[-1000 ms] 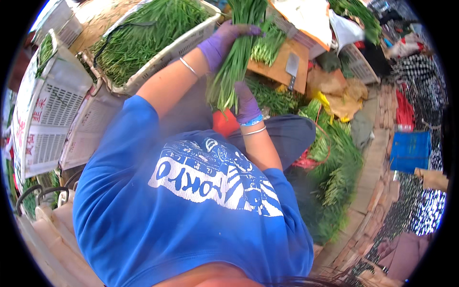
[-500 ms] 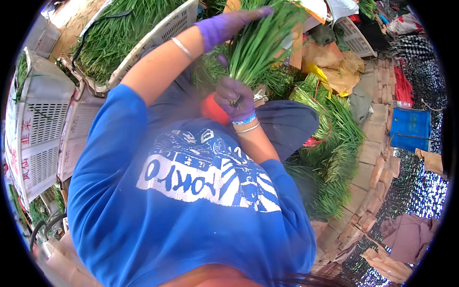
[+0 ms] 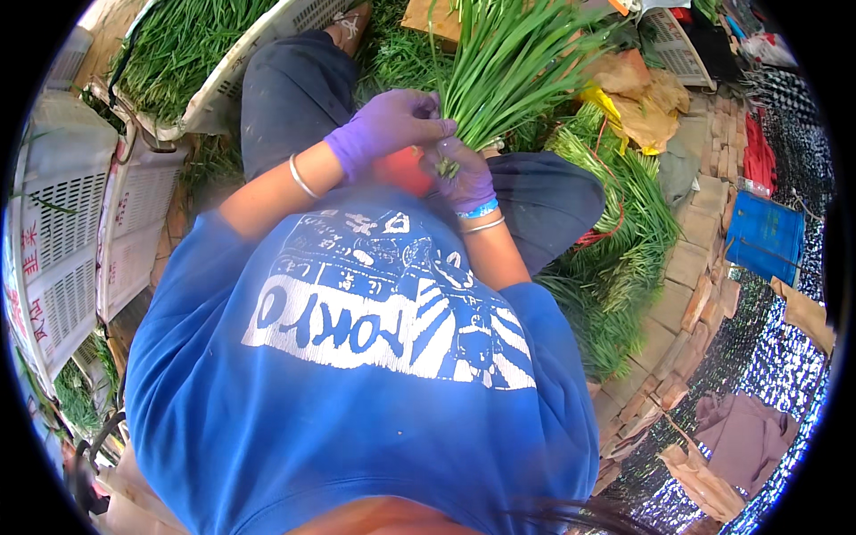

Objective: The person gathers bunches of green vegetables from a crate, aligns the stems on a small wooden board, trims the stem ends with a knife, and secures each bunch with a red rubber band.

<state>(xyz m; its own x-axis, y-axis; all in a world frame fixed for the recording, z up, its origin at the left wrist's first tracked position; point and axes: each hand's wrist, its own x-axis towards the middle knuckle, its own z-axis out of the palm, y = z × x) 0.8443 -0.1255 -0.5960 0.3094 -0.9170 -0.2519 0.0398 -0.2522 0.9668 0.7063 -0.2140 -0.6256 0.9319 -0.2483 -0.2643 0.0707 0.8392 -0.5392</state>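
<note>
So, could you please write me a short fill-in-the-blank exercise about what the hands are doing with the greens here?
1. Both hands, left hand and right hand, wear gloves of the colour ____.
2. Together they grip a bunch of long green stalks at its ____ end.
3. The white crate to the person's left holds more ____.

Missing words: purple; cut (root); green stalks

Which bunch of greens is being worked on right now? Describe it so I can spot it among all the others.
Start at the blue shirt and follow both forearms up to the purple-gloved left hand and right hand. Between them is the bunch of long green stalks, pinched at its base. Unlike the greens lying in the white crate, it fans upward.
</note>
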